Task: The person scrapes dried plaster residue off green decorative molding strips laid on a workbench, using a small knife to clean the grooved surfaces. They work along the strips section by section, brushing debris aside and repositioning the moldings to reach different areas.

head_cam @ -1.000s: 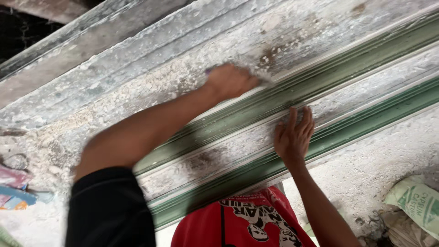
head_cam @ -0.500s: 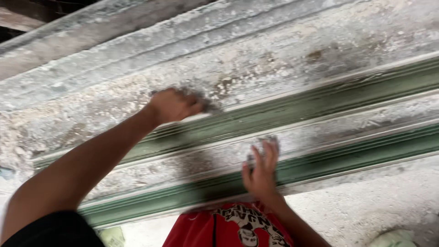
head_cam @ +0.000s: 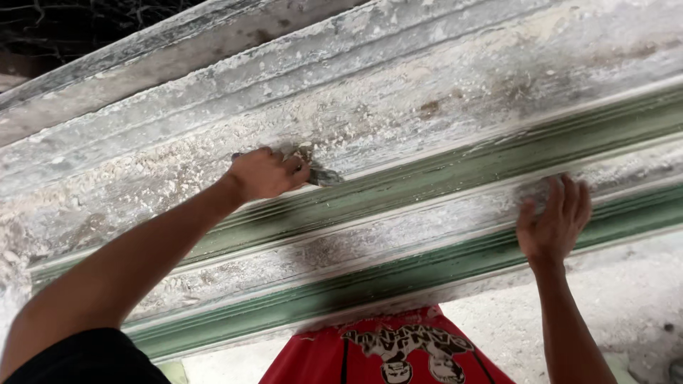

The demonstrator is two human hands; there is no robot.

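Gripping scraper [head_cam: 321,175] — left hand [head_cam: 265,173] clenched; right hand [head_cam: 555,222] spread flat on moulding [head_cam: 427,178].

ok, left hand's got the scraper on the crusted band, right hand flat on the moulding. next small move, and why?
Probably a short stroke of the scraper to the right along the white crusted band. The left hand grips it with the blade flat against the surface, and rough flaky residue lies just ahead of it. The right hand lies open on the long moulding, so the piece looks braced.
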